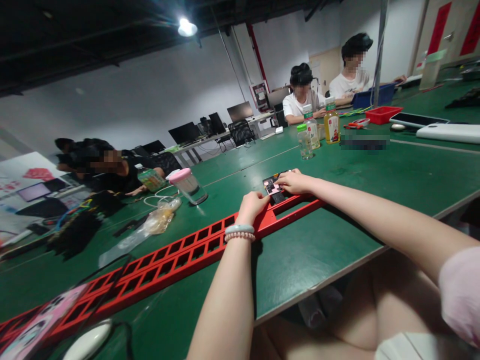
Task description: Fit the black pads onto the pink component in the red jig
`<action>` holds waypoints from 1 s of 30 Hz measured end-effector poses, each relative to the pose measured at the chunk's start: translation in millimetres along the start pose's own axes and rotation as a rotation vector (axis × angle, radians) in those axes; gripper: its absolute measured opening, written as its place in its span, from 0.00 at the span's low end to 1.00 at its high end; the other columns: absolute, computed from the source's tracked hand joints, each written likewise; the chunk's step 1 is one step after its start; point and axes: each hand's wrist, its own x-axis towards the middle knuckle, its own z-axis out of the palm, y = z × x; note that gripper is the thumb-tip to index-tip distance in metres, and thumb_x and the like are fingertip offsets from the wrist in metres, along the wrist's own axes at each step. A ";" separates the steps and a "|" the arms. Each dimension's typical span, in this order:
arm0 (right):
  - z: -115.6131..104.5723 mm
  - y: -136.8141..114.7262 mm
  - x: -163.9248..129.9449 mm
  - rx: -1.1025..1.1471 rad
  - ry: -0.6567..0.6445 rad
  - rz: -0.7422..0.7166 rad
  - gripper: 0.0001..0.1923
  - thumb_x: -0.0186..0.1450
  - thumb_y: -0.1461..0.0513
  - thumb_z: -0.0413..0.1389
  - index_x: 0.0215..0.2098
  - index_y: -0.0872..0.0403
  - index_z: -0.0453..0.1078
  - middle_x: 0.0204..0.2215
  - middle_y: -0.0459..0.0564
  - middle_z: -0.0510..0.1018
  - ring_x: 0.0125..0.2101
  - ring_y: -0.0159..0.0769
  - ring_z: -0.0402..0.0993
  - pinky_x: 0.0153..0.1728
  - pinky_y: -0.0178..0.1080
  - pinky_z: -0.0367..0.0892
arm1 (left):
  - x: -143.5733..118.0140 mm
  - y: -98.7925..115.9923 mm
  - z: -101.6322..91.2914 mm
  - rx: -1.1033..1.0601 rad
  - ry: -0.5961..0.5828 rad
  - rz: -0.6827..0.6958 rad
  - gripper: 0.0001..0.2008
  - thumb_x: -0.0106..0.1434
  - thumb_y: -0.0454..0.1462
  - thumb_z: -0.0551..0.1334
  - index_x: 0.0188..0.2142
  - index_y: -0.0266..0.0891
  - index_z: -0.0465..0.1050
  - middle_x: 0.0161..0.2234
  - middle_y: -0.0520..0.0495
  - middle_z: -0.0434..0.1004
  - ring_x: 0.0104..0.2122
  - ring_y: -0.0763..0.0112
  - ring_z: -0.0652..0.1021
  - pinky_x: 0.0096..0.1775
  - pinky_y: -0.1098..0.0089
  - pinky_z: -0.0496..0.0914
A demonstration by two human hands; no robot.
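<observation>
A long red slotted frame (180,256) lies diagonally across the green table. At its far right end sits a small black piece with a pink-patterned face (271,186). My left hand (254,206), with two bracelets at the wrist, rests on the frame just left of this piece. Its fingers are curled together, and their tips are partly hidden. From the right, my right hand (294,182) reaches over the black piece, its bent fingers pressed on the piece's right side. A black part (278,198) shows in the frame between my hands.
A pink-lidded cup (189,186), a clear plastic bag (150,227) and drink bottles (332,122) stand or lie beyond the frame. A pink patterned phone-like slab (43,325) lies across its near left end, beside a white mouse (88,341). Several people sit around the table.
</observation>
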 end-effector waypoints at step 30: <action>-10.2 13.5 -13.2 1.104 0.196 0.214 0.15 0.53 0.63 0.59 0.39 0.58 0.71 0.35 0.51 0.76 0.27 0.28 0.71 0.30 0.33 0.68 | 4.3 0.8 3.1 0.015 -0.046 -0.004 0.19 0.57 0.48 0.53 0.26 0.35 0.73 0.22 0.47 0.73 0.24 0.69 0.71 0.26 0.73 0.60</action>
